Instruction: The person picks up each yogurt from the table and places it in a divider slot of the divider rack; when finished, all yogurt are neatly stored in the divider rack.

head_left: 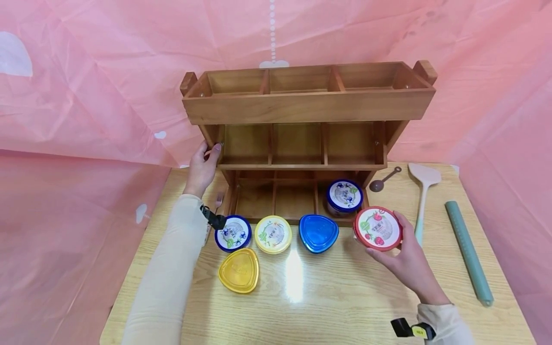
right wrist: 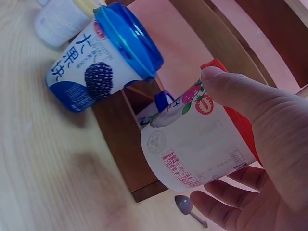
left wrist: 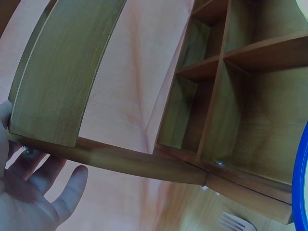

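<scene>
A three-tier wooden shelf (head_left: 308, 109) stands at the back of the table, each tier split into compartments. My left hand (head_left: 203, 167) grips its left side at the middle tier, thumb in front; in the left wrist view the left hand's fingers (left wrist: 72, 192) spread beneath the wood. With my right hand (head_left: 411, 261) I hold a white yogurt cup with a red strawberry lid (head_left: 378, 228), thumb by the lid's rim, tilted in the right wrist view. Beside it, a blue-lidded blueberry cup (head_left: 345, 195) sits in the bottom tier's right compartment.
Before the shelf stand a blueberry cup (head_left: 233, 233), a yellow-lidded cup (head_left: 273, 234), a blue-lidded cup (head_left: 318, 233) and an amber-lidded cup (head_left: 239, 270). Rightward lie a brown spoon (head_left: 377, 185), a spatula (head_left: 424, 175) and a green rod (head_left: 469, 252). A fork (head_left: 219, 199) lies left.
</scene>
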A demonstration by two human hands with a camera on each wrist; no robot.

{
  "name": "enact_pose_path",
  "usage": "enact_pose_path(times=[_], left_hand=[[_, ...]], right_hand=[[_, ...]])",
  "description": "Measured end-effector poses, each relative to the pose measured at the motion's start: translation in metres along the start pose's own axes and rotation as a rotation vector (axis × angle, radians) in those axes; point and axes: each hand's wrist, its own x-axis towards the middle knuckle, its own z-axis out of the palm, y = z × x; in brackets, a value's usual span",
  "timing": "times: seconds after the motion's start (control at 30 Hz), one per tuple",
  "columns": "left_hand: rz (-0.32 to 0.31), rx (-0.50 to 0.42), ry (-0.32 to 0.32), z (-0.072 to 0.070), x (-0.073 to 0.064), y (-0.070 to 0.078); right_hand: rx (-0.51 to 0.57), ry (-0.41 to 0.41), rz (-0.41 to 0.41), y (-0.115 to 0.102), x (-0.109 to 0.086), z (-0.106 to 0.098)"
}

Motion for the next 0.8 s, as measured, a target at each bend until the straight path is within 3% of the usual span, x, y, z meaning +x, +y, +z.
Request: enact_pose_path(times=[0.3, 0.57, 0.8], left_hand=[[-0.016, 0.007, 0.001, 0.000, -0.001, 0.002], [0.033, -0.001, 0.023, 0.001, 0.001, 0.001], [0.007, 0.001, 0.011, 0.001, -0.001, 0.003]], right_hand=[[0.011, -0.010, -0.002, -0.008, 0.014, -0.010], [0.007, -0.023, -0.034, -0.023, 0.036, -0.014], [-0.006, -0.047, -0.074, -0.038, 0.051, -0.010]])
